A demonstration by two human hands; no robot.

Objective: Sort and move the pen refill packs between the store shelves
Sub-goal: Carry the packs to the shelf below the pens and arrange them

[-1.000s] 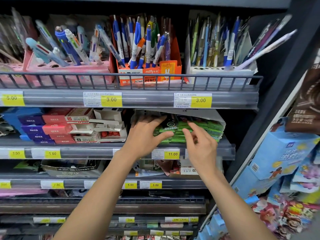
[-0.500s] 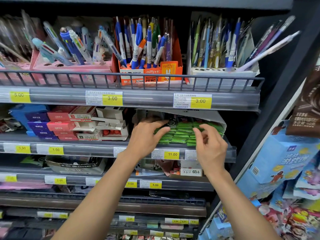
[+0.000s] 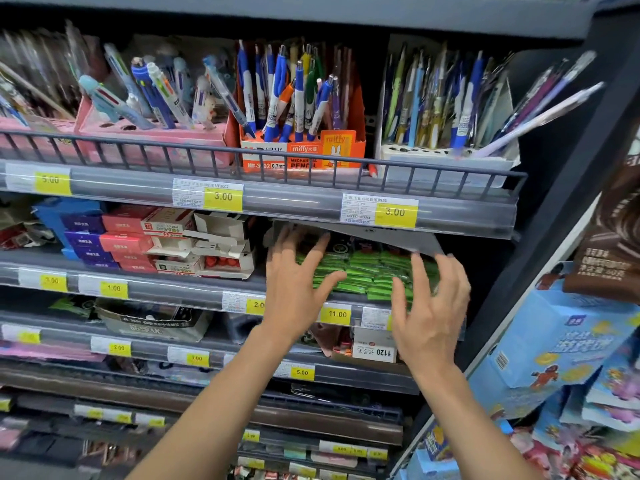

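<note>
Centrally, a heap of green pen refill packs (image 3: 367, 278) is seen lying on the second shelf (image 3: 194, 292) from the top, inside an opened carton whose grey flap (image 3: 391, 237) is lifted over them. The left hand (image 3: 294, 289) is laid palm-down at the 9 o'clock side of the heap, fingers spread and reaching in under the flap; its thumb is pressed against the near packs, but nothing is gripped in it. The right hand (image 3: 429, 313) is held at the 3 o'clock side of the heap, loose and with fingers parted, its fingertips near the flap's edge; whether the packs are touched by it cannot be told. No pack is grasped by either hand.

At 9 o'clock from the heap, on the same shelf, red and blue small boxes (image 3: 107, 240) are stacked beside torn white cartons (image 3: 214, 247). A yellow price tag reading 11.00 (image 3: 336, 314) is fixed to the shelf edge at 6 o'clock from the packs. At 12 o'clock, on the railed shelf above, an orange mechanical pencil display (image 3: 301, 150) is flanked by a pink pen stand (image 3: 152, 140) at its 9 o'clock and a white pen stand (image 3: 446, 157) at its 3 o'clock. Blue boxes (image 3: 557, 341) are stacked on the neighbouring rack at 3 o'clock.
</note>
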